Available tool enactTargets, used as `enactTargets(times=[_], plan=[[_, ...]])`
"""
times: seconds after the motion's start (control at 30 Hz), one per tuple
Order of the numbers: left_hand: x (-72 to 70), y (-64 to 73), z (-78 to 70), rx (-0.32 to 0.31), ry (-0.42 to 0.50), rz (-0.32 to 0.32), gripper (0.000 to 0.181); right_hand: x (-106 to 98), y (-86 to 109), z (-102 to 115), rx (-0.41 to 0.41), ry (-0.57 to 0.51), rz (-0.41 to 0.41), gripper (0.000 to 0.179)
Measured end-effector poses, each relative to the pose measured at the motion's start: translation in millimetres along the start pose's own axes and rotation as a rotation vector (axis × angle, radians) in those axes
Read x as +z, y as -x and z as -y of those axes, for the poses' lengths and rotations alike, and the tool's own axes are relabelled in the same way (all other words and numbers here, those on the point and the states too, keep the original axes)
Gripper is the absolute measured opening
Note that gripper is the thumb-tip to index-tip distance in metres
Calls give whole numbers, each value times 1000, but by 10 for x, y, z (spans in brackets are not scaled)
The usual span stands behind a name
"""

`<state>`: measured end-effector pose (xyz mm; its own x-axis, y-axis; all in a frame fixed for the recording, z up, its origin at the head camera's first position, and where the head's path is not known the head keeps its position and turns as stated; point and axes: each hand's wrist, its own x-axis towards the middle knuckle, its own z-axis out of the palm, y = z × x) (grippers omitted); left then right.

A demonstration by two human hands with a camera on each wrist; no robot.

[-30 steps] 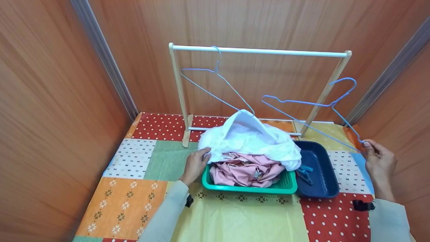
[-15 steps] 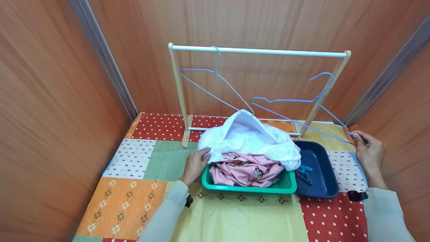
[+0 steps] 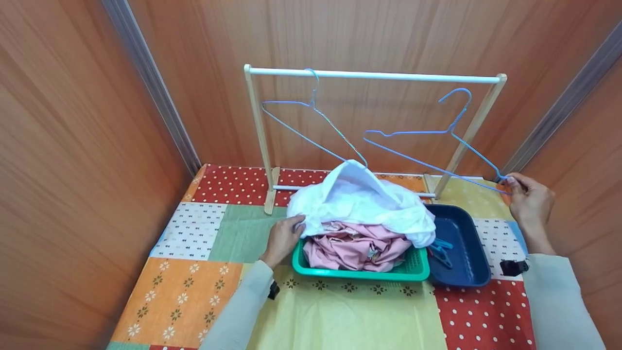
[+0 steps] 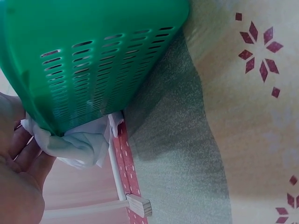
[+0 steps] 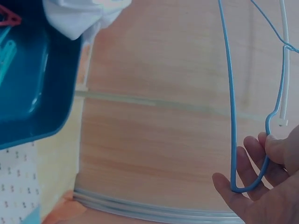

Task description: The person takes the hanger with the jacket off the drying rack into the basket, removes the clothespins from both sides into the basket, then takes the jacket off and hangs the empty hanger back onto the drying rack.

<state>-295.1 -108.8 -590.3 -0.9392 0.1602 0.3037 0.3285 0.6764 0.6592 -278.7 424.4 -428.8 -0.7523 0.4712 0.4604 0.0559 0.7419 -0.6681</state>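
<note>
My right hand (image 3: 532,201) pinches one end of a blue wire clothes hanger (image 3: 420,131), holding it up in front of the rack's right side, its hook just below the bar. In the right wrist view, thumb and fingers curl round the hanger's bent end (image 5: 267,163). My left hand (image 3: 283,239) is at the left rim of a green basket (image 3: 359,275), gripping the edge of a white garment (image 3: 359,199). The left wrist view shows the white cloth (image 4: 77,144) between the fingers and thumb, beside the basket wall (image 4: 93,74). Pink fabric (image 3: 357,248) lies under the white garment.
A small clothes rack (image 3: 379,75) stands behind the basket, with another wire hanger (image 3: 306,138) hooked on its bar at the left. A navy tray (image 3: 466,248) with clothes pegs (image 3: 441,255) sits right of the basket. Wooden panels (image 3: 82,146) enclose the patchwork-covered table (image 3: 189,233).
My right hand has moved up and to the left with the hanger, bringing its hook closer to the rack's bar. The left hand has stayed at the basket.
</note>
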Motion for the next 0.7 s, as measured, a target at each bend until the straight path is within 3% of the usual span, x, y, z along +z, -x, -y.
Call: enactTargets(times=[0.5,0.7], plan=[[-11,23,-44,1,-10,-17,27,136,-241,411,-145,-73,-48,26],[-17,8,-47,3,-4,-4,28,229,-305,543,-136,-101,-61,24]])
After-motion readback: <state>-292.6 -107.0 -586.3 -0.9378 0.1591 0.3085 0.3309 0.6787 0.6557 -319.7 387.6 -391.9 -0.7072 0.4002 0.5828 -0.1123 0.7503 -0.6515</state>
